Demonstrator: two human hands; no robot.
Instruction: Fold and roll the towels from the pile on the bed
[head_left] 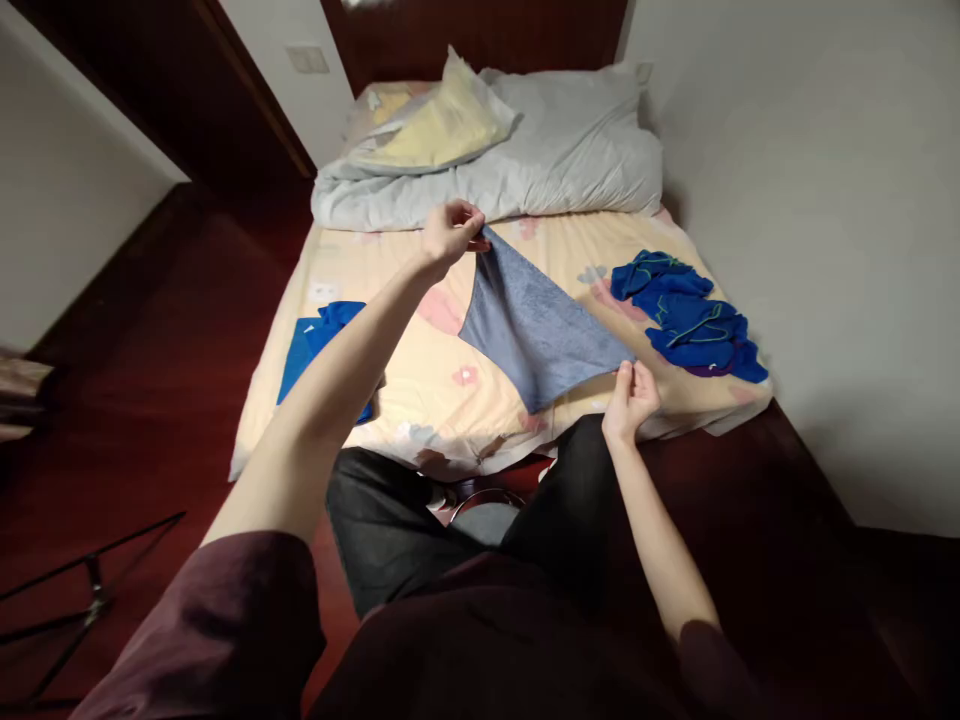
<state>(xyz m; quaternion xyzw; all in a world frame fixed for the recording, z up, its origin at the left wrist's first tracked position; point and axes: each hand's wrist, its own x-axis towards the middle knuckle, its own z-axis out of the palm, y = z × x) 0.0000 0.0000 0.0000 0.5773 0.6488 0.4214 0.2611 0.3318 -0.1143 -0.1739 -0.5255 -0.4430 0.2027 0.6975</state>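
Observation:
A grey-blue cloth [536, 320] is stretched above the bed, looking like a small towel. My left hand [451, 235] pinches its upper left corner. Lower down on the right, my right hand [631, 402] grips another corner between thumb and fingers. The cloth's lower edge sags between the hands. On the bed to the right lies a crumpled pile of blue cloths [694, 315] with green edging. Flatter blue cloths [300, 350] rest on the left side of the bed, partly hidden behind my left forearm.
The bed [405, 400] has a cream patterned sheet. A grey quilt [577, 150] and a yellow pillow [450, 125] lie at its head. Walls stand on both sides. A black metal stand [94, 590] is on the red floor at lower left.

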